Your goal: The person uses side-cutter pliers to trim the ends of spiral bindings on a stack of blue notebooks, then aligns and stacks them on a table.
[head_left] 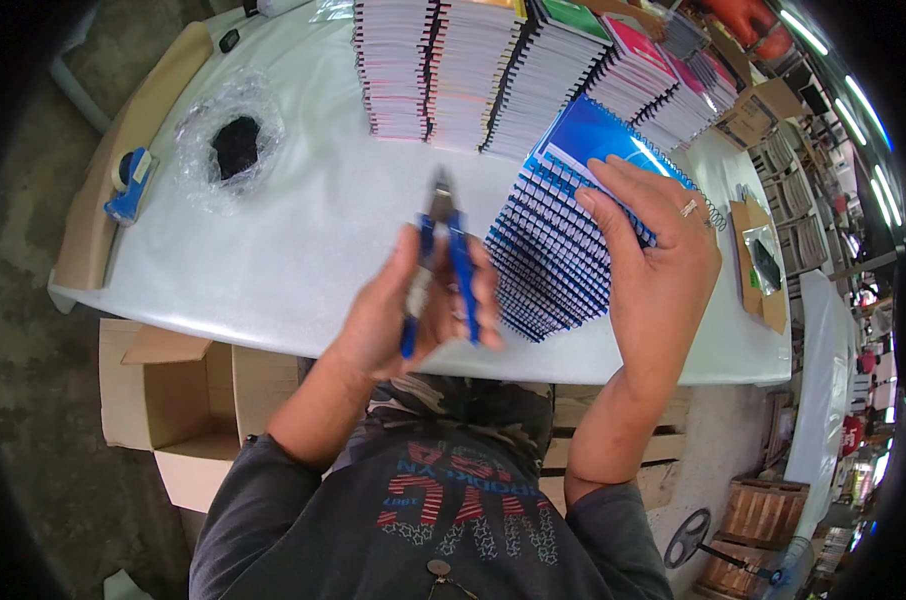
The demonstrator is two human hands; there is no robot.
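My left hand (375,312) holds cutting pliers with blue handles (461,262) above the table, jaws pointing away from me. The handles stand slightly apart, and the tool is a little blurred. To the right is a stack of blue coil-bound notebooks (548,260), its bound edges facing me. My right hand (665,225) is over this stack, fingers bent and thumb apart from the index finger; whether it touches the top blue cover (595,130) I cannot tell. A loose dark coil end (715,214) sticks out beside my right wrist.
Tall stacks of bound books (393,75) line the far side of the white table (323,240). At left are a roll of clear wrap (195,140), a blue tape dispenser (130,188) and brown cardboard (123,170). An open carton (188,390) stands below the near edge.
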